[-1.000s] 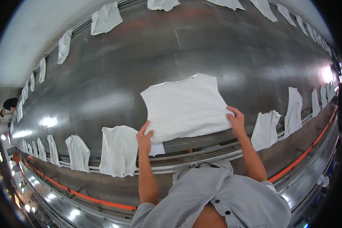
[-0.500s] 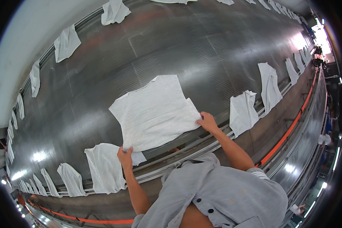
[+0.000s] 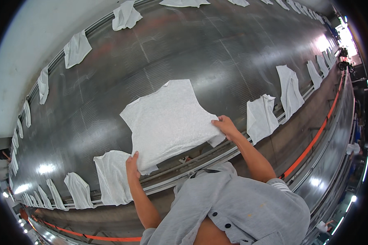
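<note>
A white piece of cut fabric (image 3: 169, 122) is spread over the long dark metal table (image 3: 110, 85) in front of me, its far edge uneven. My left hand (image 3: 133, 164) is closed on its near left corner, thumb on top. Over at the near right corner, my right hand (image 3: 225, 126) pinches the cloth between thumb and fingers. The near edge is stretched between both hands, and a small flap hangs below it beside the right hand. Left of my left hand, another white fabric piece (image 3: 112, 177) drapes over the table's near edge.
Several white pieces hang along the near edge, such as one piece (image 3: 261, 118) on the right, and along the far edge, like another piece (image 3: 77, 49). A metal rail (image 3: 171, 184) runs along the table front. An orange strip (image 3: 310, 143) lies beyond it. A person (image 3: 3, 155) stands far left.
My right hand has moved slightly right with its corner, and my left hand slightly up. The cloth's right side now lies smoother, with a flap showing below the near edge.
</note>
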Motion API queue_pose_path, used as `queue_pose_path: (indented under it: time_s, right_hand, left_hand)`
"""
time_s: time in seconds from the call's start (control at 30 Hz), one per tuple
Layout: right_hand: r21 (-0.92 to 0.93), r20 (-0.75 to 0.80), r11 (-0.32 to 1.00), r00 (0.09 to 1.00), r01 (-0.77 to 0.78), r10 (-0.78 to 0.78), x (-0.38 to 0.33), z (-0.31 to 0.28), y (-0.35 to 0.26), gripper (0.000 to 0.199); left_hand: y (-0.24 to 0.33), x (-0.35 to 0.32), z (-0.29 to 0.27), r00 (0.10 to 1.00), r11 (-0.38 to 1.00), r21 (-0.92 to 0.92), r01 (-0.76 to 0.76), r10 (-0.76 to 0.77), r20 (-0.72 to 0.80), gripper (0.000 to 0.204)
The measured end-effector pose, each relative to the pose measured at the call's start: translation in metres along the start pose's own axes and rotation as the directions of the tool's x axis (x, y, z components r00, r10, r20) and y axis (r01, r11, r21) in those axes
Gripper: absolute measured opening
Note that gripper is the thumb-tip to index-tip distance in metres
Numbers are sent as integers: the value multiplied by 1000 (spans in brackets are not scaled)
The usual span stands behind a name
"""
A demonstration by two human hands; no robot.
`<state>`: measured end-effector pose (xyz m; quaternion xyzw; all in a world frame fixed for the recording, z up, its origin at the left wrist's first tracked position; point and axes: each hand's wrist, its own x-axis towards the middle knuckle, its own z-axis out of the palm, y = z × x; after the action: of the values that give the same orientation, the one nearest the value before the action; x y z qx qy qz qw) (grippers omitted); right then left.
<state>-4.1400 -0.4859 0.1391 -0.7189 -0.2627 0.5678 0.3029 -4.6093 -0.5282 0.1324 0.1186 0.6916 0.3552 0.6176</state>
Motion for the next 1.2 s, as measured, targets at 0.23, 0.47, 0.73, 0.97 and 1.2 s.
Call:
queue_pose_path:
  time_s: [0.23,0.47,0.73,0.97,1.2]
  right_hand:
    - [-256,53,964,997,64,-52,-13,-14,70,36]
    - [-266,-82,900,922,345,-378,-38,-2,50,20]
    - [-71,-127,986,980,148,-156,-40,-4,66,43]
    - [-253,-40,907,933,336,-356,-49,-6,92,37]
    - [-252,-108,885,898,391,-427,-56,-22,81,20]
  left_hand:
    - [-78,-9,-27,961,909,310,-277,254,112,31]
    - [-49,-39,-3,858,838,268,-475,509,-72,32]
    - [-44,-58,5,845,823,283,-493,530,-70,72]
    - [-99,-36,-29,939,863,370,-343,325,111,67]
    - [-80,-54,-34,930,918,158,-365,350,116,54]
